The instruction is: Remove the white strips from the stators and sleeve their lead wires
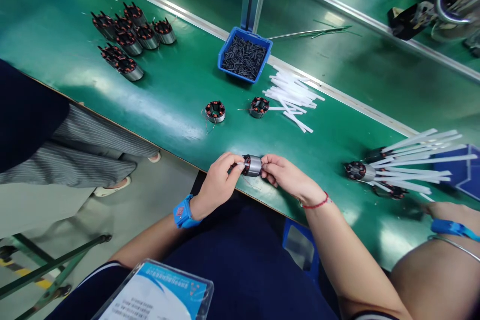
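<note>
A motor stator [254,166], a metal ring with copper windings, lies on its side at the table's front edge between my hands. My left hand [221,180] is closed in a pinch at its winding end, where a small white strip end [243,164] shows at the fingertips. My right hand [283,174] has its fingers curled on the stator's other end; part of the grip is hidden. Farther back stand two more stators, one with loose wires [215,112] and one [259,107] with a white strip touching its side.
A blue bin [220,63] of short black pieces stands behind, beside a pile of white strips [288,92]. Several stators [134,69] are grouped at the left. At the right lie stators [369,173] with long white strips, near a co-worker's arm [455,210]. Another person stands left.
</note>
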